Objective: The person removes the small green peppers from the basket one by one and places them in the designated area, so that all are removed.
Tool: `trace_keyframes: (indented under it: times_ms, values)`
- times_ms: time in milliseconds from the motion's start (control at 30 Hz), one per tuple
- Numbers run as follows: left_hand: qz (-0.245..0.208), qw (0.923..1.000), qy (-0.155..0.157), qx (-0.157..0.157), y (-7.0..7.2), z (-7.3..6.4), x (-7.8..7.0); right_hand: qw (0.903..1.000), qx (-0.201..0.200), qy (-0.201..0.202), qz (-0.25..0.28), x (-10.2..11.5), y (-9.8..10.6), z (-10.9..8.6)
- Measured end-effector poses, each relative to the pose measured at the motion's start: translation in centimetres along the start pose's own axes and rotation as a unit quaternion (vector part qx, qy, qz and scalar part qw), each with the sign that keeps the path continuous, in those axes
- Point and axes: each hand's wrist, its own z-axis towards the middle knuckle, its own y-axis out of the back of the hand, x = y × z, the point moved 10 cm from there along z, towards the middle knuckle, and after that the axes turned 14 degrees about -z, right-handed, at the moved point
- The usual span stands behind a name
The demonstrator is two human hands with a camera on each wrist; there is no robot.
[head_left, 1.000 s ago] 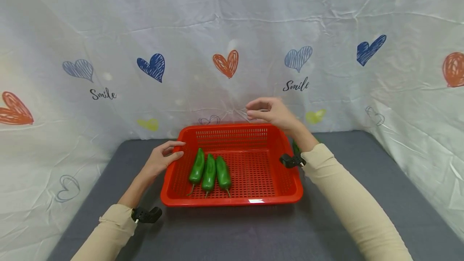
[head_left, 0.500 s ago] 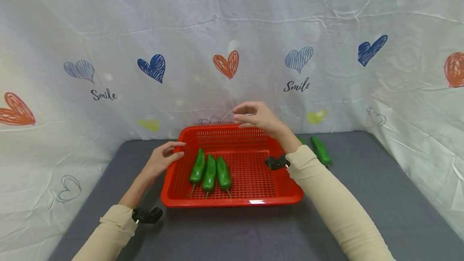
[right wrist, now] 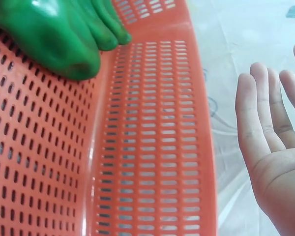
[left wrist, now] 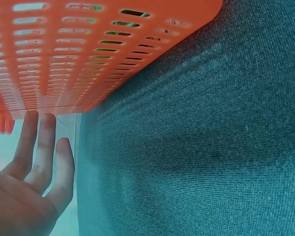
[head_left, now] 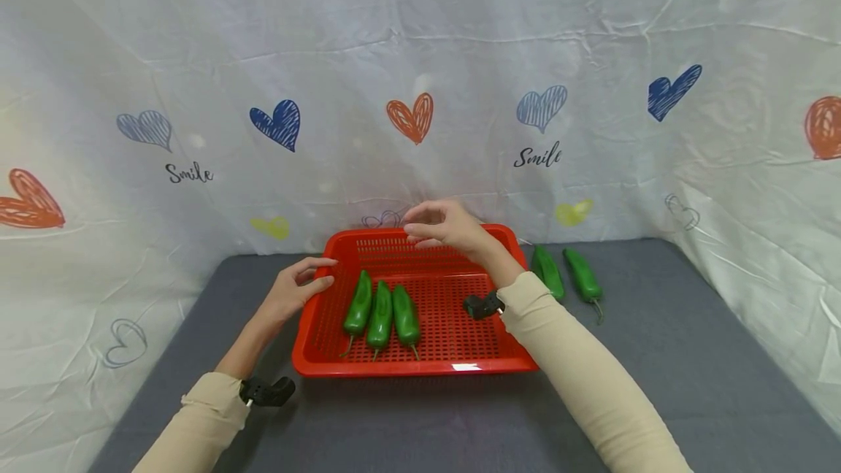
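Observation:
A red slotted plastic basket [head_left: 414, 368] stands on the grey table. Inside, toward its left, lie three green chili peppers [head_left: 379, 316] side by side, stems toward the front. My left hand [head_left: 297, 287] is at the basket's left rim; in the left wrist view its fingers [left wrist: 45, 142] reach up, straight, to the outside of the slotted wall. Over the basket's back part hovers my right hand [head_left: 447, 228], holding nothing. Its fingers [right wrist: 259, 98] are spread and gently bent, beyond the rim in the right wrist view.
To the right of the basket, two more green chili peppers lie on the table, one [head_left: 548, 274] close to the basket wall and partly behind the right sleeve, another [head_left: 582, 274] farther right. A white curtain [head_left: 414, 35] printed with hearts hangs behind the table.
My right hand has moved left and slightly down across the back of the basket, uncovering the two peppers on the right. The left hand and the basket have stayed put.

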Motion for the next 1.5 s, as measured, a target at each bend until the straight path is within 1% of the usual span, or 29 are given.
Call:
trace_keyframes:
  times_ms: [233,433,533,833,967,1333,1500]
  values:
    - [-0.001,1.0000,-0.003,0.000,-0.1,0.0,0.0,0.9996,0.017,-0.023,-0.001,-1.2,-1.2,0.0]
    - [0.003,1.0000,-0.003,-0.003,0.0,0.0,0.0,0.9975,0.040,-0.046,-0.036,-2.2,-2.1,0.0]
    - [0.004,1.0000,-0.003,-0.005,0.0,0.0,0.0,0.9960,0.048,-0.059,-0.046,-2.7,-2.4,0.0]
    - [0.005,1.0000,0.002,-0.004,0.0,-0.2,-0.1,0.9912,0.065,-0.103,-0.053,-4.9,-2.8,0.1]
    - [0.008,1.0000,0.003,-0.004,0.1,-0.2,-0.1,0.9903,0.074,-0.105,-0.053,-5.4,-3.1,0.1]
    - [0.009,0.9999,0.001,-0.005,0.1,-0.1,0.0,0.9893,0.076,-0.112,-0.054,-6.6,-3.2,0.1]
    - [0.009,1.0000,0.000,-0.004,0.1,-0.1,0.0,0.9888,0.089,-0.105,-0.057,-6.9,-3.6,0.1]
